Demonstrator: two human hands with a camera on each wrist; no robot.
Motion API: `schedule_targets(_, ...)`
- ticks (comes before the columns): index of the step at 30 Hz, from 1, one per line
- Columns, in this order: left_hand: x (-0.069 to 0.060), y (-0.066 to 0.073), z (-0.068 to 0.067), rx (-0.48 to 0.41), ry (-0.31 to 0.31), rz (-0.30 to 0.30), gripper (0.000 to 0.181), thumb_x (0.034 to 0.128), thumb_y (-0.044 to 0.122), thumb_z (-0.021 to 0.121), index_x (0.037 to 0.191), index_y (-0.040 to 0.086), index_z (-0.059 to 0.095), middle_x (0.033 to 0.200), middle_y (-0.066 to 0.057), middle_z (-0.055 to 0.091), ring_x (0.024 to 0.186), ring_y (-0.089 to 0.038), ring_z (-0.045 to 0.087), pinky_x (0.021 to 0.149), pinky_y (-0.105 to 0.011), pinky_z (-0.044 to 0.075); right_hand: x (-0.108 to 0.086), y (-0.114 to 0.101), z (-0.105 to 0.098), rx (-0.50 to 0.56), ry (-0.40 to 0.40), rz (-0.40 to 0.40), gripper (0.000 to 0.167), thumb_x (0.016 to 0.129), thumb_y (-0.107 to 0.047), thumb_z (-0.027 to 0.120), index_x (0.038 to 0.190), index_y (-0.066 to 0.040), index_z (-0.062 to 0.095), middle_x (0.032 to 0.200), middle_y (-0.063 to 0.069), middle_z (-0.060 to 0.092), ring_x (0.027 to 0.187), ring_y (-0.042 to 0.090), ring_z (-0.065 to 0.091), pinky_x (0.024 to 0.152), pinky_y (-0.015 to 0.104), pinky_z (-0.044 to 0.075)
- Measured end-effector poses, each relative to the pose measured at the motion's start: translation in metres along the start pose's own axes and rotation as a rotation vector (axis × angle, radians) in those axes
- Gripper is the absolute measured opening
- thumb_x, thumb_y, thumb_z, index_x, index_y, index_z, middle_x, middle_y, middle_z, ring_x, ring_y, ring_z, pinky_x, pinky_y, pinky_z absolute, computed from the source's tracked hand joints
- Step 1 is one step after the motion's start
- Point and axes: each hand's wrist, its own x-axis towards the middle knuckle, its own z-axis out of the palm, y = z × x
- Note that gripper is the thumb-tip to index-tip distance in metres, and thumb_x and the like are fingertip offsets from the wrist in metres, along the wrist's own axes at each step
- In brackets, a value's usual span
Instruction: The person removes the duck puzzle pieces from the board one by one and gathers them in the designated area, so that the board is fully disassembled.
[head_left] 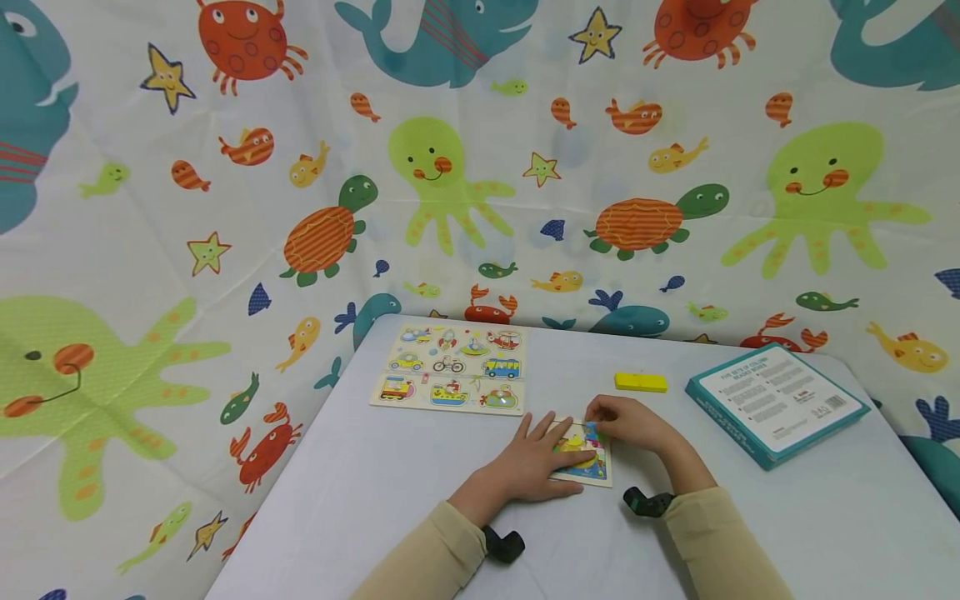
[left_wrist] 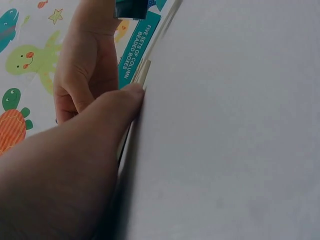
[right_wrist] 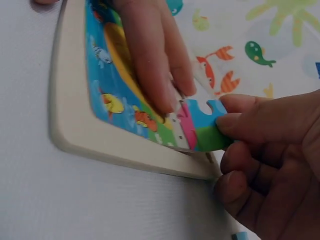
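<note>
A small jigsaw puzzle in a pale wooden tray point(head_left: 598, 481) lies on the white table, with a blue, yellow and green sea picture. My left hand point(head_left: 528, 461) rests across it, fingers spread and fairly straight, hiding much of the left side; its thumb point(left_wrist: 120, 102) lies along the near edge in the left wrist view. At the tray's far right corner, my right hand point(head_left: 636, 427) pinches a blue, green and pink puzzle piece point(right_wrist: 207, 125) between thumb and fingers. That piece sits tilted at the corner, its inner side close to the left fingertips.
Behind the tray to the left lies a wooden board with vehicle pictures point(head_left: 450, 365). A yellow block point(head_left: 641, 382) is beyond my right hand, and a teal-edged box point(head_left: 780, 404) lies at the right. A patterned sea-animal cloth point(head_left: 465, 208) hangs behind the table.
</note>
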Motion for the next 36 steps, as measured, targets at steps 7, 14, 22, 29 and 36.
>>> schedule_targets(7,0.002,0.0,-0.002,0.003,-0.011,0.009,0.056,0.0937,0.075,0.026,0.147,0.061,0.014,0.167,0.0,0.011,0.155,-0.032,0.006,0.12,-0.065,0.011,-0.008,-0.001,-0.008,0.009,-0.057,-0.072,0.01,0.096,-0.022,0.063,0.106,-0.019,0.064,0.096,0.0,0.063,0.088,0.02,0.056,0.076,0.03,0.05)
schedule_targets(14,0.001,-0.001,-0.001,0.009,0.006,0.014,0.054,0.0948,0.073,0.025,0.146,0.061,0.017,0.167,0.0,0.014,0.155,-0.031,0.008,0.12,-0.065,0.012,-0.007,0.006,-0.015,0.022,0.015,-0.006,0.011,0.098,-0.024,0.062,0.107,-0.018,0.064,0.092,0.003,0.06,0.078,0.02,0.055,0.067,0.03,0.05)
schedule_targets(22,0.0,-0.001,0.001,-0.001,0.026,0.015,0.052,0.0953,0.072,0.027,0.146,0.061,0.02,0.167,-0.001,0.015,0.155,-0.031,0.008,0.12,-0.064,0.012,-0.023,0.013,-0.034,0.073,0.076,0.054,0.016,0.099,-0.023,0.059,0.113,-0.014,0.062,0.095,0.009,0.059,0.072,0.027,0.058,0.062,0.032,0.051)
schedule_targets(29,-0.001,-0.004,0.004,-0.036,0.079,-0.011,0.068,0.092,0.074,0.038,0.153,0.053,0.015,0.166,0.0,0.018,0.154,-0.026,0.013,0.122,-0.059,0.014,-0.042,0.035,-0.056,0.054,0.12,0.064,0.022,0.101,-0.024,0.057,0.117,-0.01,0.06,0.099,0.009,0.058,0.082,0.022,0.055,0.07,0.033,0.049)
schedule_targets(36,0.0,-0.006,0.004,-0.06,0.126,-0.08,0.092,0.0844,0.079,0.048,0.158,0.034,0.017,0.165,-0.002,0.018,0.153,-0.023,0.018,0.125,-0.044,0.019,-0.065,0.057,-0.075,0.073,0.128,0.112,0.031,0.102,-0.029,0.055,0.123,-0.007,0.058,0.09,0.008,0.056,0.08,0.021,0.053,0.069,0.032,0.045)
